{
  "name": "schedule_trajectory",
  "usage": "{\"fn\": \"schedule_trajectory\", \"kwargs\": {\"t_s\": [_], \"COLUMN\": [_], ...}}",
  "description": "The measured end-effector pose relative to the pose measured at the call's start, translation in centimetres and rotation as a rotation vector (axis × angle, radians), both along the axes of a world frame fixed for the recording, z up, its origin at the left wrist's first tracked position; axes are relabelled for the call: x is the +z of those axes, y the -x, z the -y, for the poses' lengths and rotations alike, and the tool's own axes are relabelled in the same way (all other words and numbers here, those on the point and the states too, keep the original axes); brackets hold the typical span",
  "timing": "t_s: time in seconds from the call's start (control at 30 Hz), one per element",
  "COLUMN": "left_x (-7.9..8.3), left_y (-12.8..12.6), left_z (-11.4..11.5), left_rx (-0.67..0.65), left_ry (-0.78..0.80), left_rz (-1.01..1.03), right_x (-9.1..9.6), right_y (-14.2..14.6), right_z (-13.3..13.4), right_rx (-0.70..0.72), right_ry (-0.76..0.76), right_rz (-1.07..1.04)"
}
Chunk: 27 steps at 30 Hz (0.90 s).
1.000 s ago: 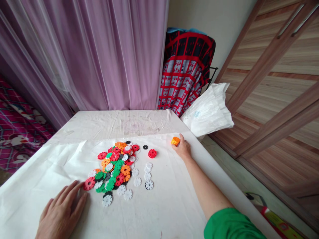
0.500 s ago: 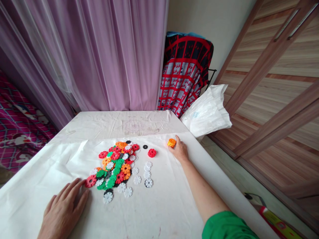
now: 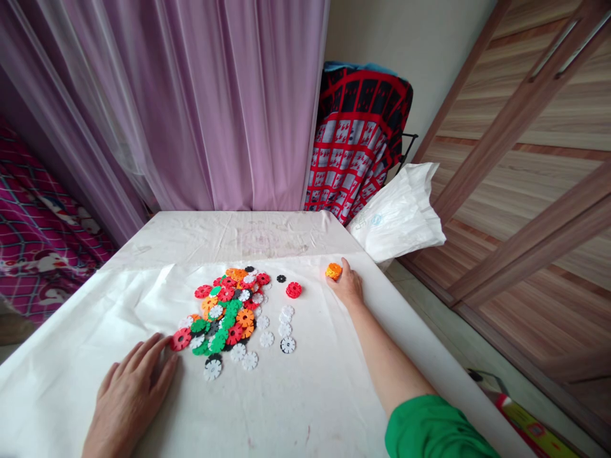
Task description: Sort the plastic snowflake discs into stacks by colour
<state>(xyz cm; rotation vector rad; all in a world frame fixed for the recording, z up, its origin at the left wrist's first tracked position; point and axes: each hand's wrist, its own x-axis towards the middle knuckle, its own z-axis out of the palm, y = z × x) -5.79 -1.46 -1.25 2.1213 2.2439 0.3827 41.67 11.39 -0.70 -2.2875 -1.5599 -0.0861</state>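
Note:
My right hand (image 3: 349,286) is at the far right of the white-covered table, its thumb and forefinger around a small stack of orange notched discs (image 3: 333,271). My left hand (image 3: 131,388) lies flat at the lower left, fingers stretched out and holding nothing. Its fingertips come up against a red notched disc (image 3: 181,339) at the edge of a mixed pile. Green (image 3: 219,340), orange, red, black and white discs overlap in that pile. A stack of red discs (image 3: 294,290) stands between the pile and my right hand. White discs (image 3: 285,329) form a short row nearer me.
One black disc (image 3: 281,278) lies apart, left of the red stack. The white cloth (image 3: 305,407) covers the table, with wrinkles on the left. A white plastic bag (image 3: 398,213) hangs at the right far corner. Purple curtains (image 3: 238,108) and a wooden wardrobe (image 3: 515,191) stand beyond.
The whole view has shifted slightly, with the table's contents a little further right and up. Both hands keep about the same places: the right at the orange stack, the left beside the pile.

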Motion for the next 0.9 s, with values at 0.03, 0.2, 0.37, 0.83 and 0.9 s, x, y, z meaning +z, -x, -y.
{"fn": "schedule_trajectory", "kwargs": {"t_s": [0.03, 0.2, 0.37, 0.83, 0.9], "left_x": [0.2, 0.7, 0.8, 1.2, 1.3], "left_y": [-0.3, -1.1, -1.3, -1.5, -1.5], "left_z": [0.0, 0.2, 0.2, 0.2, 0.2], "left_rx": [0.007, 0.022, 0.030, 0.036, 0.027], "left_ry": [-0.009, -0.035, -0.027, -0.030, -0.018], "left_rz": [0.005, 0.017, 0.017, 0.028, 0.033], "right_x": [0.1, 0.3, 0.6, 0.2, 0.2], "right_y": [0.0, 0.2, 0.3, 0.4, 0.4], "right_z": [0.0, 0.2, 0.5, 1.7, 2.1], "right_rx": [-0.002, -0.032, -0.040, -0.075, -0.072], "right_ry": [0.006, 0.027, 0.033, -0.003, 0.001], "right_rz": [0.003, 0.014, 0.012, -0.007, -0.016]}}
